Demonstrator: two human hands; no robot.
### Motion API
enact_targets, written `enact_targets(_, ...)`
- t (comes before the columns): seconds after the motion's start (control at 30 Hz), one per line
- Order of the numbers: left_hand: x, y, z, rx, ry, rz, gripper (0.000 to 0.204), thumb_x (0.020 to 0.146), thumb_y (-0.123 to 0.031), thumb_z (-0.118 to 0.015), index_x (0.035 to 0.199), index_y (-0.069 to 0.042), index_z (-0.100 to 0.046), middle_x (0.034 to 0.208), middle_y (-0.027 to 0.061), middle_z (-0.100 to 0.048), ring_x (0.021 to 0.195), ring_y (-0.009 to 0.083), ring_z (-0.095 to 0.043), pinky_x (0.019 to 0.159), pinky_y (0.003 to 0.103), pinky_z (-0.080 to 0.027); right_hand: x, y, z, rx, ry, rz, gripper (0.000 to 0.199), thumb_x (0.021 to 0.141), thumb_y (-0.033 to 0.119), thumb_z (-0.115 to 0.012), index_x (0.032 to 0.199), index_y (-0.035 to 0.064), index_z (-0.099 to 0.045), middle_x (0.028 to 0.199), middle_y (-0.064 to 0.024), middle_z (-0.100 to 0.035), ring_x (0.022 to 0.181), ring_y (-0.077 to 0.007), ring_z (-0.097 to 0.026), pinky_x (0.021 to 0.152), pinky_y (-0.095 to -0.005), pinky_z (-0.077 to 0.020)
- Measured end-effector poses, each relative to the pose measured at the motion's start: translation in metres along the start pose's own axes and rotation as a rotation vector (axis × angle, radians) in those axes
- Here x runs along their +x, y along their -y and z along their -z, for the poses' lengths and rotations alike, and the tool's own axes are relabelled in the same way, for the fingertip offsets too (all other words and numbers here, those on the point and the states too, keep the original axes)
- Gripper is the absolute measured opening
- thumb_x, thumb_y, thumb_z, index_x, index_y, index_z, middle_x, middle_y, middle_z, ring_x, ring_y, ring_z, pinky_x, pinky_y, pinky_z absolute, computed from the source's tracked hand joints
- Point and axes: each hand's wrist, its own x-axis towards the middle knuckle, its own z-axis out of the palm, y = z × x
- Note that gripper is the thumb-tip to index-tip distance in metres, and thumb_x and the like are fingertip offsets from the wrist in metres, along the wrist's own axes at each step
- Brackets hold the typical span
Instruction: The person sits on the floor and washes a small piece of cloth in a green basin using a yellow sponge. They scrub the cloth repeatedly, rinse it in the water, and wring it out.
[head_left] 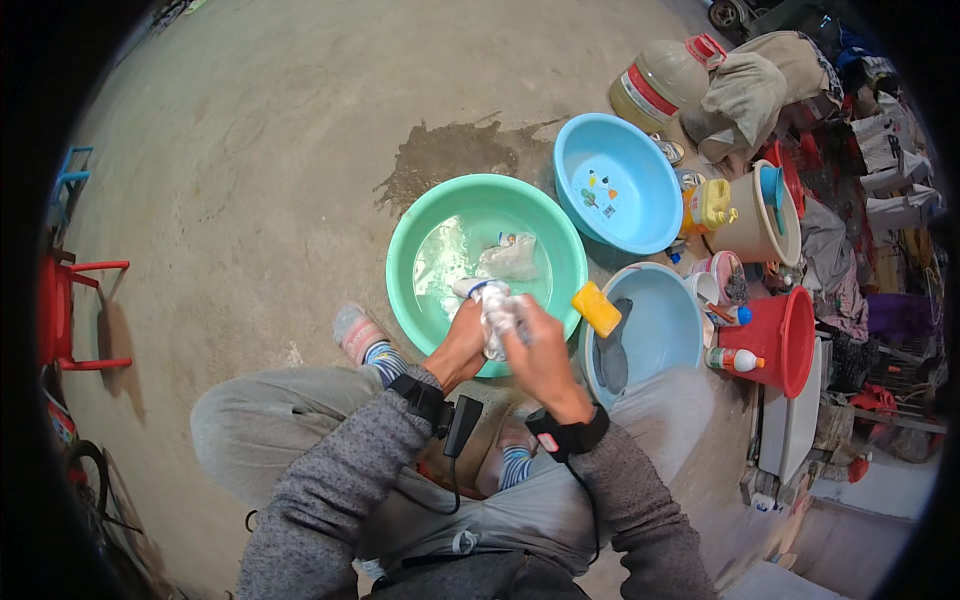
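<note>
Head view: left hand point(462, 345) and right hand point(540, 350) both grip one wet cloth point(497, 315) over three basins point(420, 290).

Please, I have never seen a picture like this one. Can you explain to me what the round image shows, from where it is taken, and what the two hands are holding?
The picture comes from a wide fisheye camera worn on a person's head and pointing down, so the edges curve and the person's own knees and forearms enter from below. No machine is here, only two bare hands.

The left hand and right hand together grip a wet white cloth above a green basin that holds water and another pale item. Each wrist wears a black strap with a cable.

On the concrete floor also lie an empty blue basin, a second blue basin with a yellow bar on its rim, a red bucket and a wet patch. A red chair stands at the left.
</note>
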Motion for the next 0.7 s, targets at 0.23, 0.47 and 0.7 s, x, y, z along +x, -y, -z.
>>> enact_targets(0.23,0.0001,0.0019,0.0017,-0.044,0.04,-0.006,0.024,0.1,-0.019,-0.045,0.117,-0.005,-0.055,0.104,0.0036,-0.063,0.087,0.0137,-0.062,0.071,0.029,-0.053,-0.0038,-0.0032,-0.0004,0.02,0.042,0.199,0.015,0.082,0.0,-0.057,0.097,-0.0032,-0.058,0.081,-0.0197,-0.063,0.074,-0.0288,-0.065,0.067,-0.0349,-0.0491)
enact_targets(0.47,0.0009,0.0043,0.0049,-0.007,0.02,0.003,0.026,0.101,-0.02,-0.043,0.12,-0.005,-0.053,0.107,0.0048,-0.062,0.091,0.0154,-0.063,0.073,0.03,-0.054,-0.0042,-0.0035,0.0021,-0.017,-0.032,0.107,0.013,0.083,0.0,-0.057,0.095,-0.0028,-0.055,0.08,-0.0234,-0.063,0.076,-0.0422,-0.063,0.064,-0.0425,-0.05)
enact_targets(0.7,0.0001,0.0052,0.0039,-0.04,-0.021,0.01,0.027,0.101,-0.022,-0.042,0.121,-0.007,-0.052,0.11,0.0054,-0.062,0.095,0.0173,-0.063,0.077,0.032,-0.055,-0.0048,-0.0021,0.0011,0.013,0.036,0.242,0.013,0.082,0.0,-0.056,0.094,-0.0037,-0.058,0.082,-0.0202,-0.064,0.074,-0.03,-0.066,0.067,-0.0358,-0.05)
